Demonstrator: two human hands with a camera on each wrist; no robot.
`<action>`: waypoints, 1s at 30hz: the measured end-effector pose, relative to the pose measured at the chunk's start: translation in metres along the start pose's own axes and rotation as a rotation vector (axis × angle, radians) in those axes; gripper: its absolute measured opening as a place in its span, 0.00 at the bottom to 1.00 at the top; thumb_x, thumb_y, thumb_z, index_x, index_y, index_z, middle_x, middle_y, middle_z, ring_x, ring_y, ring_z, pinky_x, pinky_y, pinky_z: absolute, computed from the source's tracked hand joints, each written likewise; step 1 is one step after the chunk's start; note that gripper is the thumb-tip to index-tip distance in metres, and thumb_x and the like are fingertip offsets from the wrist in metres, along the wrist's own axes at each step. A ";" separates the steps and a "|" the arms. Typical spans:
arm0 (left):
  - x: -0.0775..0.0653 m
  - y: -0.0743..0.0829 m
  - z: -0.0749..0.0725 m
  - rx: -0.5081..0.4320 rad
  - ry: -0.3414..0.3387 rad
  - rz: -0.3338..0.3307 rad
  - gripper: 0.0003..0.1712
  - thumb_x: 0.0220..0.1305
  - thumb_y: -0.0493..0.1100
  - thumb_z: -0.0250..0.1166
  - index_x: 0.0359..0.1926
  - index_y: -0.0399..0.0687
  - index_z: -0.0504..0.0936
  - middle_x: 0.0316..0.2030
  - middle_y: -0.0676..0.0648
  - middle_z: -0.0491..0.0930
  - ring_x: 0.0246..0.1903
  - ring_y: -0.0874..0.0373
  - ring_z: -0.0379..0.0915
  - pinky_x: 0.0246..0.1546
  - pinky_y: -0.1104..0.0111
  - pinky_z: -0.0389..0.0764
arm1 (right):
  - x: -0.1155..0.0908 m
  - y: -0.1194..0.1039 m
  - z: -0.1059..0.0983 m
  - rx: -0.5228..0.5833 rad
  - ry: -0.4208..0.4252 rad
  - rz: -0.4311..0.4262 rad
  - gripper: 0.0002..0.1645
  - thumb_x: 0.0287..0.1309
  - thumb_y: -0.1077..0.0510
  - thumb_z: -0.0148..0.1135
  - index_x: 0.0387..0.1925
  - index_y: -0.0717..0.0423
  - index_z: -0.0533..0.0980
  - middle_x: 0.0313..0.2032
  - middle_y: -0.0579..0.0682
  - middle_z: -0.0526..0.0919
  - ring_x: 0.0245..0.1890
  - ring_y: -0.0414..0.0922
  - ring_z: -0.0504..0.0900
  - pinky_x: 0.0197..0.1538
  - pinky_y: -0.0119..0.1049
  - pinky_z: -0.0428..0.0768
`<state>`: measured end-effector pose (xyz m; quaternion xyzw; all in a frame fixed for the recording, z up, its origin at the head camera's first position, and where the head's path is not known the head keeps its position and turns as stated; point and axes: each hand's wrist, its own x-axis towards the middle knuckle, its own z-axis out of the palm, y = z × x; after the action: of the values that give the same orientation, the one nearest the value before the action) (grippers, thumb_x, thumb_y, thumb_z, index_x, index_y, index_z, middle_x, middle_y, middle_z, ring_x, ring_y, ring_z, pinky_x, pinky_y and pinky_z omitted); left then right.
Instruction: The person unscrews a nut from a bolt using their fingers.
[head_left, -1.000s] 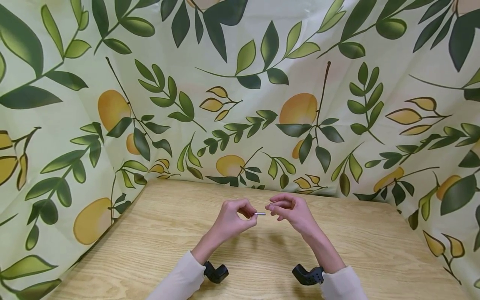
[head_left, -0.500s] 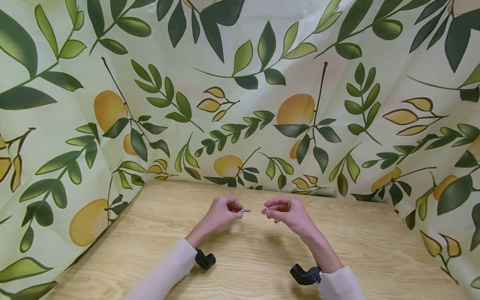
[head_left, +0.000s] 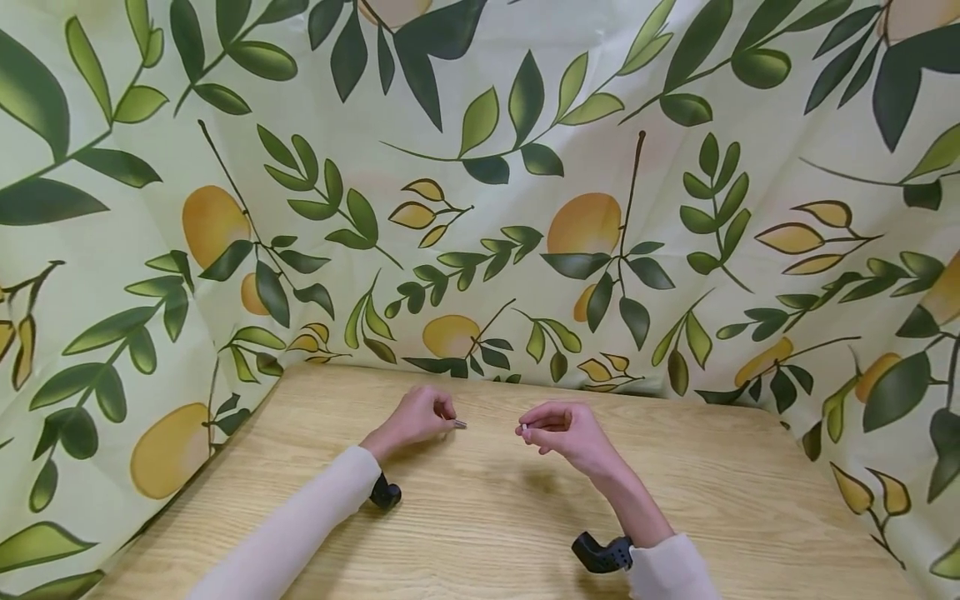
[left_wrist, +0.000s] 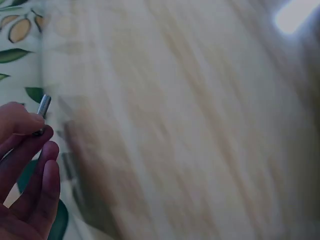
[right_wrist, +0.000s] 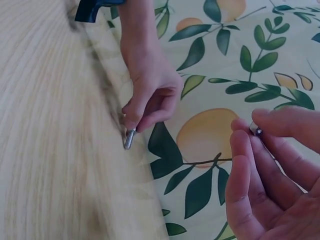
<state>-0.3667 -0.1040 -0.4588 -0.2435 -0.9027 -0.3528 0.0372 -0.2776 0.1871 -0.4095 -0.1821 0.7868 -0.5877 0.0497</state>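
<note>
Between thumb and fingers, my left hand (head_left: 420, 414) pinches a short silver bolt (left_wrist: 45, 106); its threaded end sticks out past the fingertips. The hand is low over the wooden table, left of centre, and the bolt (right_wrist: 130, 139) points down at a slant in the right wrist view. I cannot tell whether its tip touches the wood. Farther right and raised above the table, my right hand (head_left: 558, 429) pinches a small shiny metal nut (right_wrist: 256, 130) between thumb and index finger. Fingers hide most of the nut. The two hands are apart.
The light wooden table (head_left: 450, 533) spreads under both hands. A cloth (head_left: 480, 208) printed with leaves and oranges hangs behind the table and along its sides. Black wrist cameras are strapped on both wrists, the right camera (head_left: 600, 552) showing more fully.
My left hand has moved left and down toward the table with the bolt, away from the right hand. The right hand stays nearly in place, still pinching the nut.
</note>
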 end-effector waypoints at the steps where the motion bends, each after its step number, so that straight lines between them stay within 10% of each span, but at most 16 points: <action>1: 0.000 -0.002 0.000 0.019 -0.004 0.007 0.06 0.52 0.34 0.76 0.26 0.49 0.88 0.23 0.57 0.86 0.26 0.67 0.76 0.36 0.71 0.75 | 0.000 0.001 0.001 0.001 0.002 0.008 0.19 0.63 0.60 0.70 0.50 0.69 0.81 0.44 0.63 0.90 0.39 0.41 0.89 0.38 0.35 0.87; 17: 0.003 0.000 -0.004 0.150 -0.050 0.035 0.07 0.54 0.34 0.77 0.26 0.49 0.88 0.25 0.56 0.86 0.30 0.66 0.74 0.41 0.66 0.77 | 0.007 0.006 0.025 -0.028 -0.026 0.029 0.14 0.61 0.62 0.70 0.46 0.68 0.85 0.44 0.62 0.89 0.38 0.45 0.87 0.43 0.41 0.89; 30: 0.004 -0.004 -0.004 0.143 -0.070 0.030 0.06 0.54 0.33 0.77 0.33 0.45 0.91 0.29 0.53 0.88 0.30 0.66 0.78 0.39 0.68 0.81 | 0.061 0.021 0.041 -0.406 0.101 0.083 0.05 0.53 0.67 0.72 0.33 0.59 0.86 0.30 0.48 0.89 0.31 0.39 0.82 0.38 0.31 0.80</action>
<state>-0.3726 -0.1069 -0.4571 -0.2660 -0.9225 -0.2783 0.0284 -0.3267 0.1345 -0.4333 -0.1261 0.8973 -0.4229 -0.0033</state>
